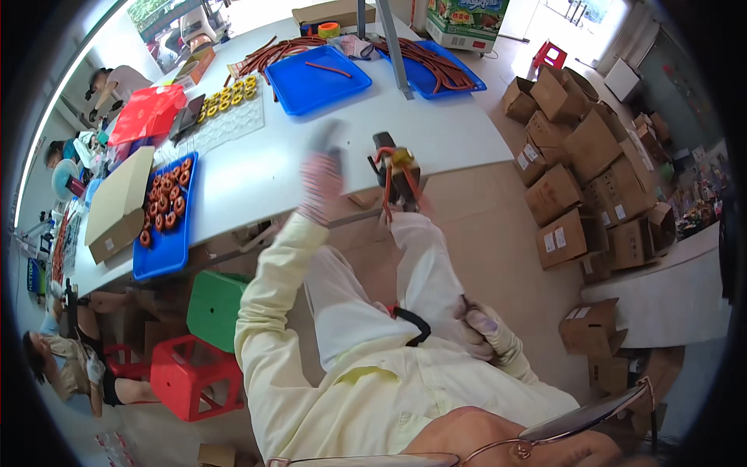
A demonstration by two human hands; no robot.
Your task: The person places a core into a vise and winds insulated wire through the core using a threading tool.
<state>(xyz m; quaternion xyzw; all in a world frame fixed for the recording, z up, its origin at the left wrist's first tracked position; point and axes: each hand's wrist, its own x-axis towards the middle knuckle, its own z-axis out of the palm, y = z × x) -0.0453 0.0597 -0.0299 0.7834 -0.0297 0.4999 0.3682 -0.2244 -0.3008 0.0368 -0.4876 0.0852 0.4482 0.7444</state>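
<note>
— Left hand (pixel 321 175) first: hovering where?

— Hovering over the near edge of the white table (pixel 272 167), pointing away from the body, blurring badly.

— Grasping anything?

— Not managing to tell: showing only as a dark smear at the fingers, too blurred for separating glove from any held thing.

— And right hand (pixel 478 327)?

— Resting low by the right thigh, curling at the fingers, lying beside a small dark thing (pixel 464 302). Not managing to tell, there either, whether gripping it or merely touching.

— Looking now for the dark fixture (pixel 399 177). Standing where?

— Standing at the table's near edge, bearing a yellowish piece (pixel 402 158) and trailing reddish-brown strands (pixel 387 198) toward the lap.

— Lying which way from left hand?

— Lying to the right, near and roughly level, with a strip of tabletop between.

— Running how, lengthwise?

— Running away from the body, leaning a little leftward at the far end, so presenting a long flank to left hand.

— And from right hand?

— Lying ahead and leftward, well apart. Counting left hand as clearly nearer.

— Seeing anything beyond?

— Seeing a blue tray (pixel 311 92) farther across, holding one loose strand (pixel 328 70).
</note>
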